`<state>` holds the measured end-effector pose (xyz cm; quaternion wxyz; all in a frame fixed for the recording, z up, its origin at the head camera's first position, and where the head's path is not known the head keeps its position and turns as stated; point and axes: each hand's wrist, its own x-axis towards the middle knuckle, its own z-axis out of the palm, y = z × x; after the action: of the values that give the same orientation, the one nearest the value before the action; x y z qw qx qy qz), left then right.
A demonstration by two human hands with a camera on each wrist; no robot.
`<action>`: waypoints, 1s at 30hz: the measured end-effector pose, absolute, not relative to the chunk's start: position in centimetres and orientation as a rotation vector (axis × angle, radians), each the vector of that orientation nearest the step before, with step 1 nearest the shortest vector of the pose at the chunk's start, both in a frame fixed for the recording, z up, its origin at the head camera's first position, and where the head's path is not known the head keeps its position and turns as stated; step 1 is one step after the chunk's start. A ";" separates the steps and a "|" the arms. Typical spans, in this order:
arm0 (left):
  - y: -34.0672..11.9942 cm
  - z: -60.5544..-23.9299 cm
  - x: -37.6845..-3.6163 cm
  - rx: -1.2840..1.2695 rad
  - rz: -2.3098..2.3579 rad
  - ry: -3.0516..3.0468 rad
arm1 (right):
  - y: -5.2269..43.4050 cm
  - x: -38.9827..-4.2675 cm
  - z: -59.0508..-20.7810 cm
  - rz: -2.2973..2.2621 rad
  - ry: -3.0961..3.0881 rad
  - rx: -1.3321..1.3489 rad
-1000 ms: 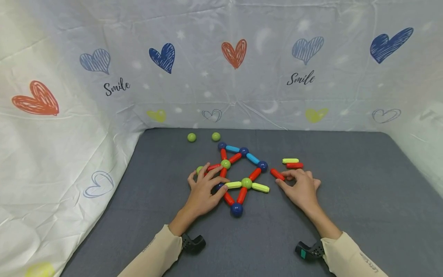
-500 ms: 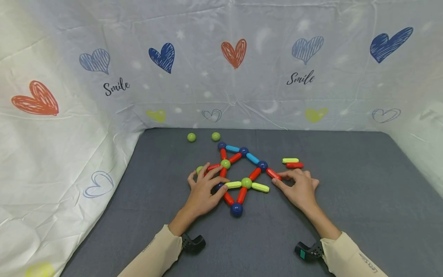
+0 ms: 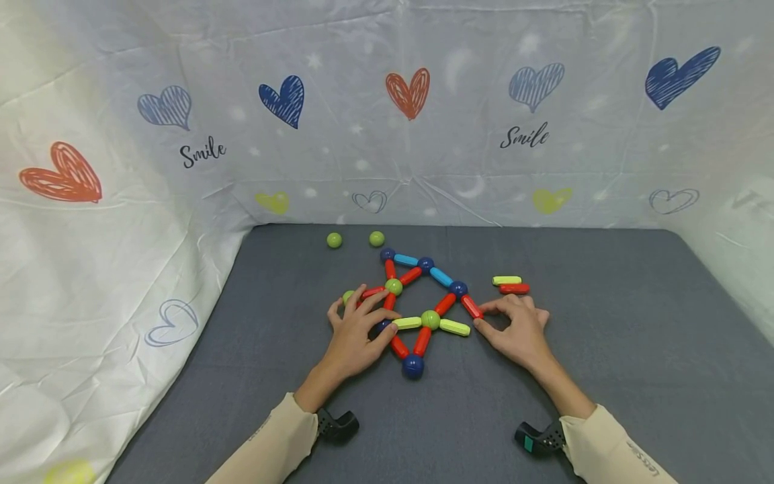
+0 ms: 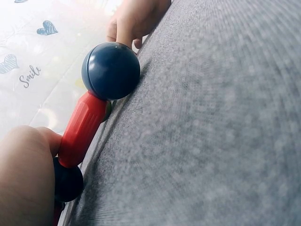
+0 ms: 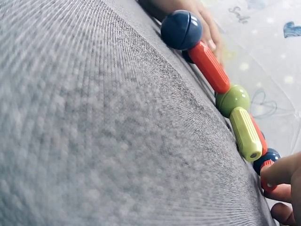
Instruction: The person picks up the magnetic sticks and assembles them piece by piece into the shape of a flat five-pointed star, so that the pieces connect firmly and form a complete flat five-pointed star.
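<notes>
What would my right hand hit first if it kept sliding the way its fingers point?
The right hand pinches a red rod and points left. Straight on, it would likely first meet the yellow rod beside the green ball, though depth is hard to judge.

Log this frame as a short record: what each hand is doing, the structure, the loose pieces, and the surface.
left hand: rests on the left part of the stick-and-ball structure, fingers spread over its pieces
right hand: pinches a red stick whose far end meets a dark blue ball
structure: flat on the mat, made of red, light blue and yellow-green sticks joined by blue and green balls
loose pieces: two green balls at the back; a yellow-green stick beside a red one
surface: grey mat
</notes>
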<state>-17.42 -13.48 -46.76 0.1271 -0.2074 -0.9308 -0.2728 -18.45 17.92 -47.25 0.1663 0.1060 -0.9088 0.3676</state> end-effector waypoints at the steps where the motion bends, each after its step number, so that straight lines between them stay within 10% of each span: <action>1: -13.5 -46.8 -17.4 -0.603 -0.794 -2.709 | 17.9 -18.4 -47.2 1.053 -2.599 0.313; 30: -13.4 -46.9 -17.5 -0.606 -0.794 -2.700 | 17.5 -18.2 -47.2 0.869 -2.748 0.436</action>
<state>-17.50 -13.44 -46.92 0.1308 -0.2088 -0.9298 -0.2736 -18.20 17.50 -47.23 0.1131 0.1486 -0.9367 0.2961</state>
